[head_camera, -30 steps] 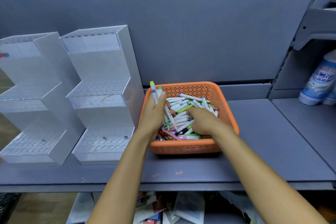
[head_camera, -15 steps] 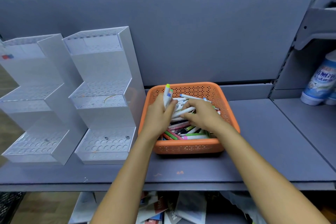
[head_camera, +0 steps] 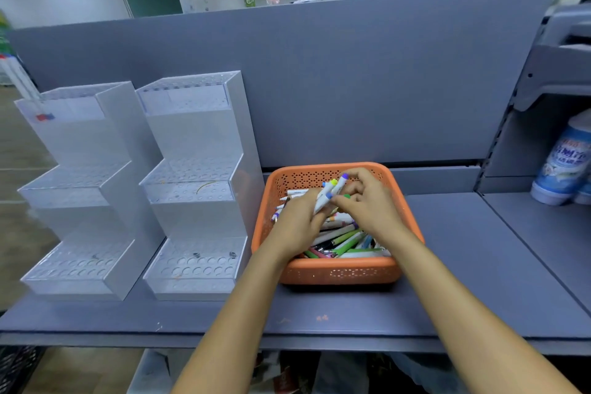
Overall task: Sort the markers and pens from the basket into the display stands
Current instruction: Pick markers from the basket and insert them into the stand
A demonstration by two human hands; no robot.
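Observation:
An orange perforated basket (head_camera: 339,271) sits on the grey shelf, filled with several markers and pens (head_camera: 345,241). My left hand (head_camera: 297,224) grips a small bundle of white markers (head_camera: 332,190) with blue, yellow-green and purple caps, tilted up to the right over the basket. My right hand (head_camera: 367,201) is just right of it, fingers curled and pinching a green-capped marker at the bundle. Two clear tiered display stands stand left of the basket: the nearer stand (head_camera: 195,189) and the farther stand (head_camera: 76,192). Their hole rows look bare.
A grey back panel (head_camera: 319,80) rises behind the shelf. White and blue bottles (head_camera: 566,163) stand on the neighbouring shelf at right. Open grey shelf surface (head_camera: 463,265) lies right of and in front of the basket. Papers lie on the level below.
The camera tilted up and the view shifted. My left hand moved right with its markers, tips now leaning right. My right hand rose from the pile to meet the bundle.

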